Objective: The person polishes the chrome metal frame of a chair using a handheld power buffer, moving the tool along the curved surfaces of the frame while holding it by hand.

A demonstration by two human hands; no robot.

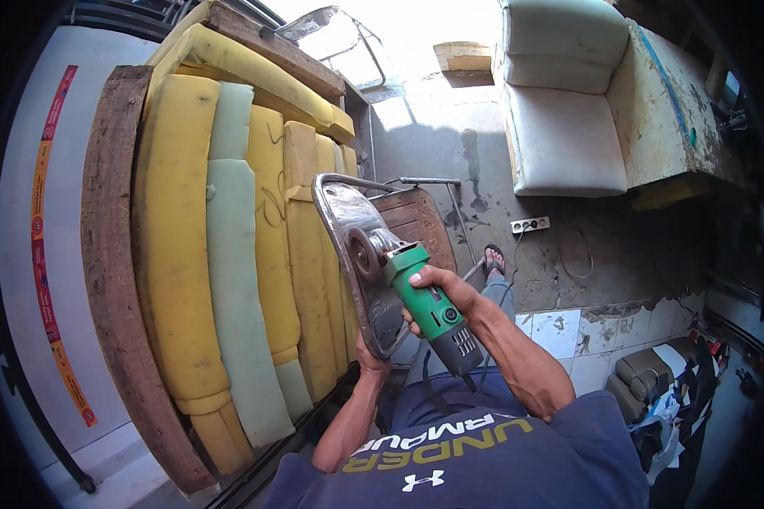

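A green angle grinder was gripped by the right hand, the fingers closed around its body, and its round disc was pressed against a curved piece of shiny metal. The lower end of this metal piece was clamped by the left hand, which was seen just below the grinder, so the two hands were near but not touching each other. The metal was smooth and reflecting, with a bent rim and a thin rod at its top. A black cord hung from the dark rear end of the grinder.

To the left, close behind the metal, a sofa frame of rough wood was standing, filled with yellow and pale green foam cushions, soft and worn. A foot in a sandal was seen on the grey concrete floor, beside a white socket strip. Farther away, a whitish sofa was placed. White tiles with broken edges were seen on the right.
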